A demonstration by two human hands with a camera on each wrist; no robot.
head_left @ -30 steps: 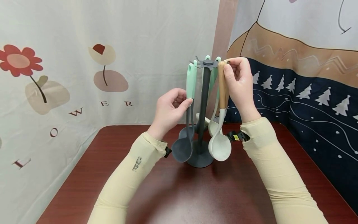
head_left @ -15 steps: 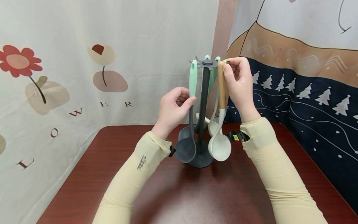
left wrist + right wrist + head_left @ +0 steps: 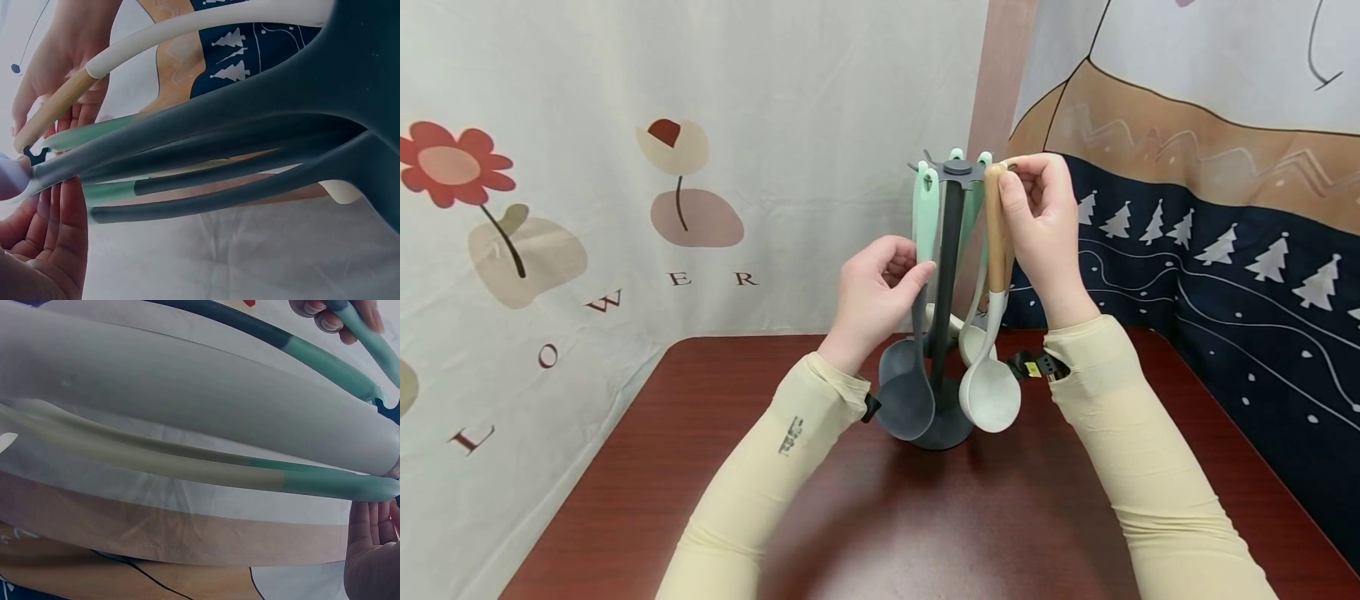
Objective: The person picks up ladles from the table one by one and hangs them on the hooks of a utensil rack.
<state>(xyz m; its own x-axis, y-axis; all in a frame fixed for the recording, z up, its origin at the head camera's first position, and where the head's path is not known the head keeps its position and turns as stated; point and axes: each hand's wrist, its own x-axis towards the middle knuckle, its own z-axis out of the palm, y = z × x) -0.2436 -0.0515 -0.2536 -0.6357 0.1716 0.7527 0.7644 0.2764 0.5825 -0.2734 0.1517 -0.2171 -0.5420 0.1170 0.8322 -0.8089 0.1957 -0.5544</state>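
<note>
A dark grey utensil stand with a round base and a hooked top rises from the table. My left hand pinches a dark grey ladle low on its mint green handle, left of the post. That handle's top overlaps the hooks at the left in the head view. On the right, my right hand pinches the top of a wooden handle belonging to a white ladle, whose bowl hangs down. In the left wrist view the grey ladle's shaft runs away from the thumb.
Other utensils with mint green handles hang round the post, among them a grey one at the left and a white one behind. The dark red table backs onto a printed pale curtain and a navy patterned cloth.
My left hand has moved right with the grey ladle, bringing its handle in front of another green handle beside the stand. The right hand and white ladle have hardly moved.
</note>
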